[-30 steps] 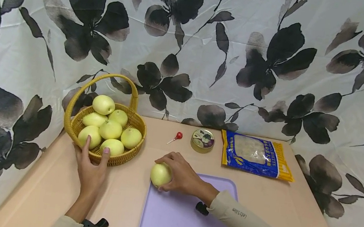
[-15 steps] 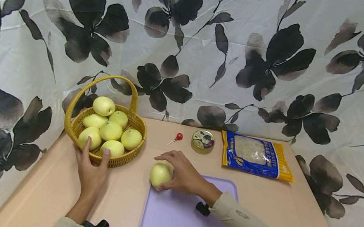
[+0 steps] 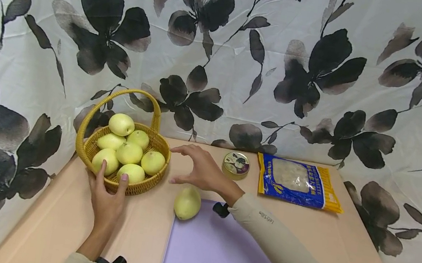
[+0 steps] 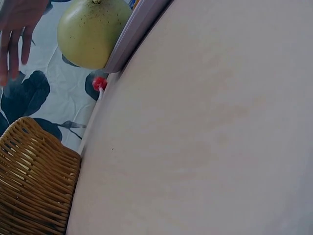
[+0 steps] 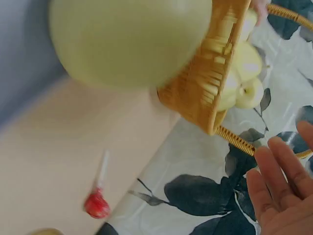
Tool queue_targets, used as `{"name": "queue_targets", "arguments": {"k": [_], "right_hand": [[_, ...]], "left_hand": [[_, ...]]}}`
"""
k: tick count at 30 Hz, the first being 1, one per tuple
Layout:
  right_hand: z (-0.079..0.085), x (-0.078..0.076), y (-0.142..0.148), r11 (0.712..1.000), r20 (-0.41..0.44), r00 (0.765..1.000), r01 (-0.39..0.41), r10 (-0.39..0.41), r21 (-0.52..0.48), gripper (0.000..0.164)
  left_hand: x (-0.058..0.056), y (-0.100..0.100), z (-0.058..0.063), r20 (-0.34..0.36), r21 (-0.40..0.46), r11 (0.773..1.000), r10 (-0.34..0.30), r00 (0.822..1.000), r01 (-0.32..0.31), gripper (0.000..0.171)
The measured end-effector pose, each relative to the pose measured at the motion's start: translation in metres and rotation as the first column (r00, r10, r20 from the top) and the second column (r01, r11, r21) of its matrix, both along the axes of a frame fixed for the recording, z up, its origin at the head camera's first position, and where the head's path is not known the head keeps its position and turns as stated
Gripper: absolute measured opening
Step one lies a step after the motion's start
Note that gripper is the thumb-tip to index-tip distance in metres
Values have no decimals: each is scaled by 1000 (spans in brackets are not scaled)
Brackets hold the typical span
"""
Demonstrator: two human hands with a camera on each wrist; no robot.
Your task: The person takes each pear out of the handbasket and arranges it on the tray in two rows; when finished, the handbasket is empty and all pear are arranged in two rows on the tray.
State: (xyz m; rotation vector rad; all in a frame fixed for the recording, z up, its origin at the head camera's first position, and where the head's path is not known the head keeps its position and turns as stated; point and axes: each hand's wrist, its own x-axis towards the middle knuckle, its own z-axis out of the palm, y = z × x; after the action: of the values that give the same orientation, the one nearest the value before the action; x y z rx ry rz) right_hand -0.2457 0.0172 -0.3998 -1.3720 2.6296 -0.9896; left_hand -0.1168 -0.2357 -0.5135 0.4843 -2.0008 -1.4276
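A yellow-green pear rests on the back left corner of the lilac tray. Just behind and above it, my right hand is spread with nothing between thumb and fingers, pointing toward the basket. Several more pears fill the yellow wicker basket at the left. My left hand touches the basket's front side, index finger and thumb extended up to its rim; its other fingers are hidden. In the right wrist view, the tray's pear looms close, with the right fingers lower right.
A red lollipop lies behind the tray, hidden by the right hand in the head view. A round tin and a blue and yellow food packet lie along the table's back. A floral cloth hangs behind.
My right hand has let go of the pear on the tray corner and moved up and back, its fingers apart. The left hand stays at the basket.
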Motion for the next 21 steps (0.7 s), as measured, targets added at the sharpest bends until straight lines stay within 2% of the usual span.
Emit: {"name": "queue_targets", "arguments": {"k": [3,8,15,21], "right_hand": [[4,-15,-13,998,-49,998,-41,43,38,78],[5,-38,-34,990,-69,992,-97,105,105,75],[0,-59,-63,977,-17,991,-129,133,170,67],[-10,-68,-83,964,27,987,-163,161,210,60]], "left_hand": [[1,0,0,7,2,1000,2,1000,-2,78],[1,0,0,22,0,1000,2,1000,-2,78],[3,-1,-1,24,9,1000,-5,1000,5,79],[2,-1,-1,11,9,1000,-10,1000,10,79]]}}
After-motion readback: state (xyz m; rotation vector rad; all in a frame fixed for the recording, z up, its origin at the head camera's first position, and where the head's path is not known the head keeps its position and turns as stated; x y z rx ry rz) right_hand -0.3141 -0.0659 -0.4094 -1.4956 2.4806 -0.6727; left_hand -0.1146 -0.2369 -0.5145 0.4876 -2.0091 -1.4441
